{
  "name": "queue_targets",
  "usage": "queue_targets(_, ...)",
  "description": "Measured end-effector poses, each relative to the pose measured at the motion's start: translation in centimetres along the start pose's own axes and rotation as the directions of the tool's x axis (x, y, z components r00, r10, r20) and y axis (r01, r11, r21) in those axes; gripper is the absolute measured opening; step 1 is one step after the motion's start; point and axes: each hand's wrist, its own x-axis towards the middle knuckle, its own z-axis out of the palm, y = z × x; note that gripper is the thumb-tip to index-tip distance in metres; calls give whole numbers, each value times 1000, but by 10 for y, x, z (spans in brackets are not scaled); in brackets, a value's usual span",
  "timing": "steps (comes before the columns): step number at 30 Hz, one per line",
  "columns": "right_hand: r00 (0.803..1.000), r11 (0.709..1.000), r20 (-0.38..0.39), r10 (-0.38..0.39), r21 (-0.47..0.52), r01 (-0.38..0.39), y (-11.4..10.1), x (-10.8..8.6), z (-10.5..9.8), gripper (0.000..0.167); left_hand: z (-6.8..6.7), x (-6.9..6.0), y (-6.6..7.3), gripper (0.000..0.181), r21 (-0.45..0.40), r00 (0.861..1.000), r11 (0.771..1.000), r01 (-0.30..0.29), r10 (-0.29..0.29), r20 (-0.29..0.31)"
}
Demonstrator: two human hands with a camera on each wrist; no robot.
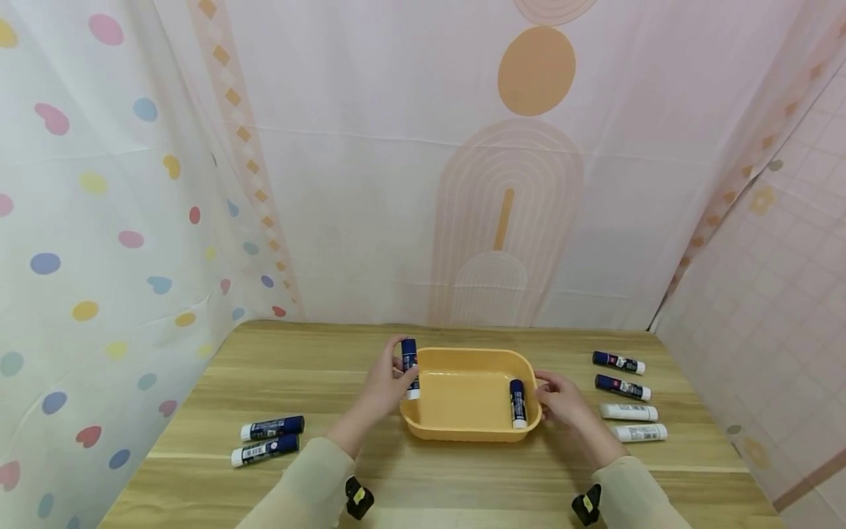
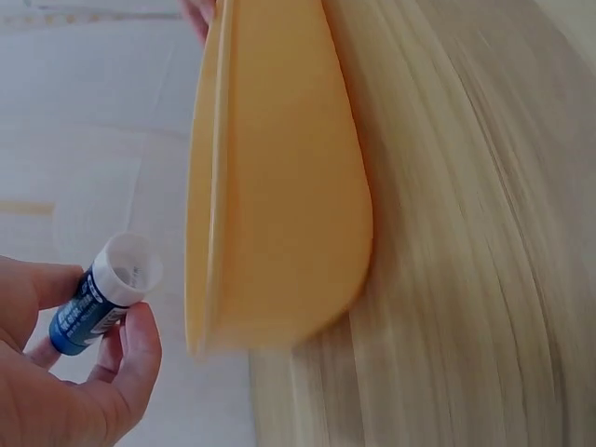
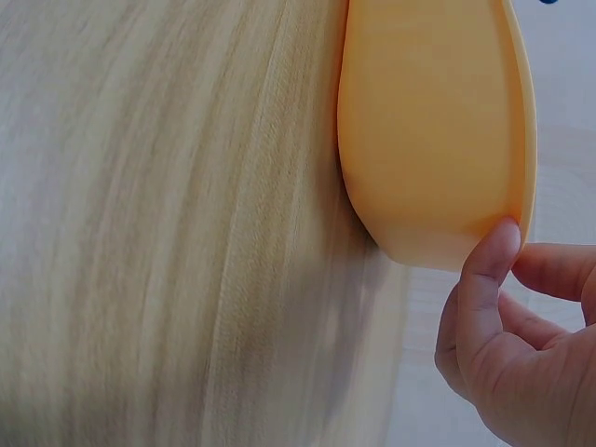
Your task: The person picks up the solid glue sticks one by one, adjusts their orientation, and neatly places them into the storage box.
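My left hand holds a dark blue glue stick with a white end over the left rim of a yellow plastic tray. In the left wrist view, the fingers and thumb grip that glue stick beside the tray's outer wall. At the tray's right end, my right hand pinches the rim between thumb and fingers, as the right wrist view of the hand also shows. Another blue glue stick lies inside the tray near its right wall.
Two blue glue sticks lie side by side on the wooden table at left. On the right, two blue glue sticks and two white ones lie in a column. A patterned curtain hangs behind the table.
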Motion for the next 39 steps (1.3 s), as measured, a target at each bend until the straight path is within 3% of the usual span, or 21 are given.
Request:
queue_targets(8, 1000, 1000, 3, 3, -3, -3, 0, 0, -1, 46, 41, 3, 17, 55, 42, 999, 998, -40, 40, 13)
queue_targets(16, 1000, 1000, 5, -2, -18, 2, -1, 2, -1, 46, 76, 5, 28, 57, 40, 998, 999, 13, -15, 62)
queue_targets(27, 1000, 1000, -3, 11, -14, -11, -3, -1, 0, 45, 123, 0, 38, 51, 51, 999, 999, -6, 4, 36)
queue_targets(34, 1000, 999, -3, 12, -33, -12, -5, -2, -1, 46, 148, 1, 42, 51, 129, 999, 991, 32, -36, 30)
queue_targets(39, 1000, 999, -6, 0, -33, -1, -4, -3, 0, 44, 158, 2, 40, 53, 204, 998, 978, 48, -57, 39)
